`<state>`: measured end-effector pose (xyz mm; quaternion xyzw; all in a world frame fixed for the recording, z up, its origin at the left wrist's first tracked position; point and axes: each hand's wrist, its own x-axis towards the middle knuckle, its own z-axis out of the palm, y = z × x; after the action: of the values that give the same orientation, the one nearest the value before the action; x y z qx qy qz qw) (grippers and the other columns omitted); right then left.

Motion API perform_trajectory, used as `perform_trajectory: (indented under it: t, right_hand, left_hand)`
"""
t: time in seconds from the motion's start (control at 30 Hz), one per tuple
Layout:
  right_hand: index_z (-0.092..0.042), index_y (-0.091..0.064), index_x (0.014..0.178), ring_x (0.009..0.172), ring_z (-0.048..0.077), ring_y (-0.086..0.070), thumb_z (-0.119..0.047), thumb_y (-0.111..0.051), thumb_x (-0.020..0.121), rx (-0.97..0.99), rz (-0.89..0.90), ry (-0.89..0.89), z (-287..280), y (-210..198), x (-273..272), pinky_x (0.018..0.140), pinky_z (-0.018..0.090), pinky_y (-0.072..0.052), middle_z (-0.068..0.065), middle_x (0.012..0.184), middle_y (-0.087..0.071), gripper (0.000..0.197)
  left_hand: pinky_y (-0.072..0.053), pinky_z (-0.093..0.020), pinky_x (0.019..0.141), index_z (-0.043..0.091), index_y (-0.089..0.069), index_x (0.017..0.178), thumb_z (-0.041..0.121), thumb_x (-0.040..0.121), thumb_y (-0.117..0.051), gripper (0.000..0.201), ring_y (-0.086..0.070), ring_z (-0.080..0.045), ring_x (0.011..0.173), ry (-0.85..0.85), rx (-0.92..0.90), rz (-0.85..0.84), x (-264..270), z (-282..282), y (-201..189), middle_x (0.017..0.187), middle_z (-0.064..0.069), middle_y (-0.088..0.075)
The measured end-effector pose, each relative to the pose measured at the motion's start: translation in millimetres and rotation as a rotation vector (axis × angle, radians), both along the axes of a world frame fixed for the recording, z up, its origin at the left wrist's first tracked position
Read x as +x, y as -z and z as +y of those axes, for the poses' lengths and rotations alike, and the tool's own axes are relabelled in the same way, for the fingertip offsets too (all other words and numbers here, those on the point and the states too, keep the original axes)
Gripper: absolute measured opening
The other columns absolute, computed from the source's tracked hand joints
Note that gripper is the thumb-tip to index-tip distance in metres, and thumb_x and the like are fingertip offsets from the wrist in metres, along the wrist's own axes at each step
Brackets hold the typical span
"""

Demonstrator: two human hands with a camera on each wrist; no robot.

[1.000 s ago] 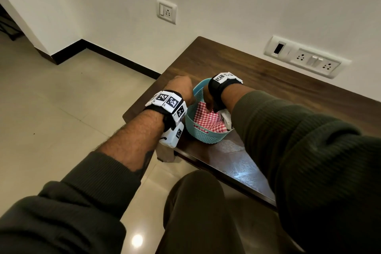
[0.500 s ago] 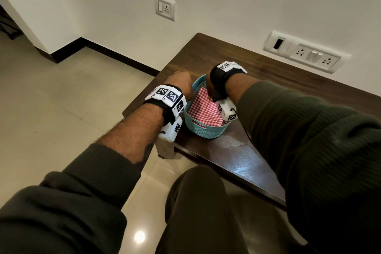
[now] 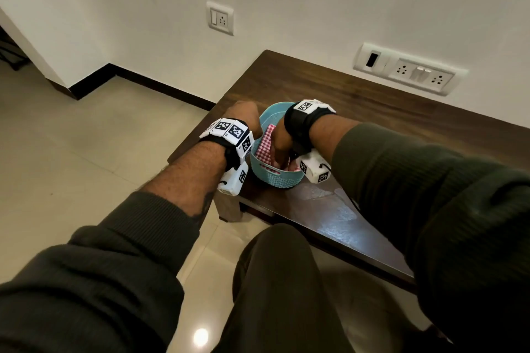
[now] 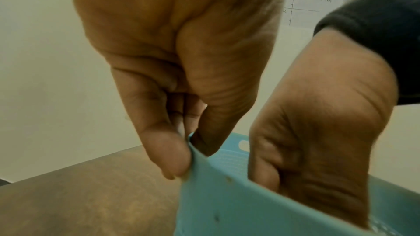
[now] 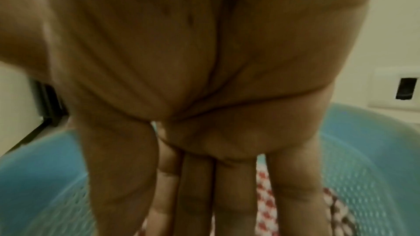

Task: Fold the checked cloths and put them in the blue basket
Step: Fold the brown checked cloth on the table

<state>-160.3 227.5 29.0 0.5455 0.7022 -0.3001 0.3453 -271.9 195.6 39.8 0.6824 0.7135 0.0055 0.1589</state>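
Red-checked cloth point(image 3: 265, 143) sits inside blue basket point(image 3: 275, 178). Right hand point(image 3: 282, 144) has gone deeper since half a second ago, fingers straight, pressing it down. Left hand point(image 4: 179, 96) pinches the rim at 9 o'clock. Basket near tabletop point(image 3: 344, 100) front-left corner. Placement looks nearly done.
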Motion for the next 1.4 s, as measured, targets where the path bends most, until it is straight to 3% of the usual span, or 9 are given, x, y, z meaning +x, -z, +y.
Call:
perform_trajectory:
  t: [0.1, 0.3, 0.47, 0.6, 0.7, 0.9, 1.07, 1.2, 1.4]
  right_hand:
    - [-0.004, -0.070, 0.113, 0.099, 0.024, -0.070, -0.012, -0.067, 0.090, 0.042, 0.122, 0.043, 1.4, -27.1, 14.1, 0.098, 0.044, -0.052, 0.010, 0.110, -0.074, 0.025]
    - [-0.006, -0.072, 0.097, 0.086, 0.022, -0.074, -0.024, -0.060, 0.095, 0.516, 0.348, 0.182, -41.3, -79.0, 113.7, 0.073, 0.034, -0.058, 0.006, 0.093, -0.076, 0.022]
    - [-0.006, -0.071, 0.094, 0.086, 0.027, -0.061, -0.033, -0.064, 0.093, 0.637, 0.243, 0.396, -131.3, -37.5, 232.3, 0.070, 0.028, -0.040, 0.010, 0.089, -0.065, 0.028]
    - [-0.004, -0.070, 0.095, 0.094, 0.030, -0.066, -0.029, -0.065, 0.089, 0.670, 0.147, 0.623, -188.9, 19.9, 324.1, 0.072, 0.027, -0.044, 0.014, 0.095, -0.069, 0.026]
    - [-0.007, -0.066, 0.110, 0.110, 0.036, -0.062, -0.026, -0.065, 0.085, 0.798, 0.042, 0.811, -216.9, 45.7, 386.0, 0.091, 0.039, -0.052, 0.017, 0.117, -0.065, 0.031]
    - [-0.011, -0.032, 0.148, 0.143, 0.053, -0.014, -0.017, -0.046, 0.096, 0.967, -0.321, 1.169, -253.9, 70.0, 482.1, 0.111, 0.069, -0.013, 0.027, 0.158, -0.015, 0.054]
    - [-0.010, -0.055, 0.126, 0.128, 0.044, -0.044, -0.011, -0.051, 0.089, 1.098, -0.248, 1.207, -264.1, 66.5, 517.6, 0.106, 0.057, -0.029, 0.021, 0.136, -0.051, 0.037]
    - [0.001, -0.062, 0.109, 0.104, 0.045, -0.059, -0.002, -0.046, 0.088, 1.330, -0.031, 1.104, -265.4, 42.6, 506.5, 0.093, 0.049, -0.050, 0.024, 0.119, -0.056, 0.027]
    - [-0.010, -0.066, 0.110, 0.099, 0.019, -0.058, -0.005, -0.051, 0.092, 1.729, 0.364, 0.960, -252.5, -40.9, 452.4, 0.086, 0.021, -0.040, 0.009, 0.119, -0.057, 0.025]
  left_hand:
    - [-0.048, -0.032, 0.070, 0.004, -0.068, 0.103, 0.018, 0.083, -0.075, 0.026, -0.067, -0.032, 0.099, 0.013, -0.019, 0.045, 1.3, -1.9, -3.0, 0.110, -0.015, -0.068]
    - [-0.051, -0.038, 0.079, 0.006, -0.068, 0.108, 0.020, 0.089, -0.063, 0.025, -0.066, -0.036, 0.101, 0.125, 0.178, 0.154, 49.3, -19.7, -32.9, 0.111, -0.017, -0.067]
    - [-0.052, -0.042, 0.084, 0.005, -0.069, 0.105, 0.028, 0.088, -0.058, 0.030, -0.063, -0.037, 0.103, 0.321, 0.375, 0.092, 154.5, -60.4, -24.8, 0.108, -0.018, -0.067]
    - [-0.055, -0.041, 0.086, 0.010, -0.070, 0.105, 0.035, 0.088, -0.056, 0.033, -0.066, -0.035, 0.101, 0.465, 0.218, 0.000, 244.2, -104.2, 22.8, 0.108, -0.014, -0.070]
    - [-0.053, -0.041, 0.091, 0.012, -0.069, 0.108, 0.038, 0.088, -0.060, 0.035, -0.063, -0.035, 0.108, 0.502, 0.060, 0.026, 285.6, -126.7, 67.5, 0.115, -0.014, -0.067]
    - [-0.049, -0.039, 0.093, 0.019, -0.065, 0.115, 0.048, 0.083, -0.068, 0.043, -0.060, -0.034, 0.110, 0.567, -0.017, 0.151, 315.0, -128.8, 108.8, 0.119, -0.012, -0.064]
    - [-0.054, -0.039, 0.090, 0.025, -0.069, 0.113, 0.052, 0.075, -0.074, 0.047, -0.064, -0.032, 0.104, 0.574, -0.009, 0.178, 317.0, -115.3, 109.7, 0.112, -0.010, -0.069]
    - [-0.053, -0.038, 0.089, 0.030, -0.066, 0.119, 0.054, 0.075, -0.074, 0.051, -0.063, -0.031, 0.107, 0.569, 0.030, 0.175, 314.3, -116.2, 111.1, 0.116, -0.008, -0.068]
    - [-0.051, -0.039, 0.093, 0.030, -0.061, 0.128, 0.056, 0.080, -0.068, 0.055, -0.061, -0.031, 0.112, 0.580, 0.022, 0.188, 307.8, -129.4, 101.8, 0.125, -0.008, -0.064]
